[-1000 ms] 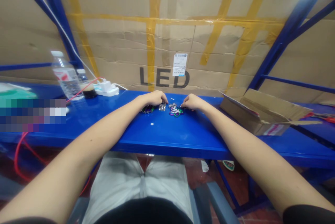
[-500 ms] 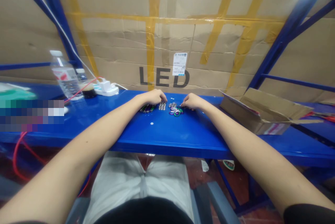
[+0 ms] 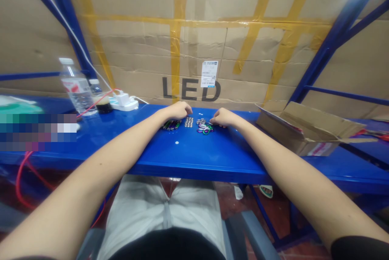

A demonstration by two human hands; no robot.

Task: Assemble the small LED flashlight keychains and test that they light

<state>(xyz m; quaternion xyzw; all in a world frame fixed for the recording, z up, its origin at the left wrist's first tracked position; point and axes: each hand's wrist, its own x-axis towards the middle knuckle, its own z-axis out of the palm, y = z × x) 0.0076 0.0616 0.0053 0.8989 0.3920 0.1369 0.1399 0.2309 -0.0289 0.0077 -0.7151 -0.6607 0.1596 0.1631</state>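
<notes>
My left hand (image 3: pixel 178 110) is bent over the table, fingers curled and pressed together, with the tips just behind a small grid of shiny silver round pieces (image 3: pixel 189 122). Beneath and in front of that wrist lies a row of slim dark and coloured metallic pieces (image 3: pixel 172 125), partly covered by the hand. To the right of the grid is a loose pile of coloured carabiner-like clips with silver parts (image 3: pixel 205 127). At the pile's right edge, my right hand (image 3: pixel 223 117) has its fingers closed in a pinch. What either hand holds, if anything, is too small to see.
The blue metal table (image 3: pixel 194 154) has a small white disc (image 3: pixel 177 142) on it. An open cardboard box (image 3: pixel 304 130) stands on the right. On the left are a water bottle (image 3: pixel 77 89), a cup of dark liquid (image 3: pixel 104 106) and a power strip (image 3: pixel 124 104) with cables.
The fingertips of my left hand have lifted slightly, back from the silver grid. My right hand stays at the edge of the clip pile, and the pieces look unmoved.
</notes>
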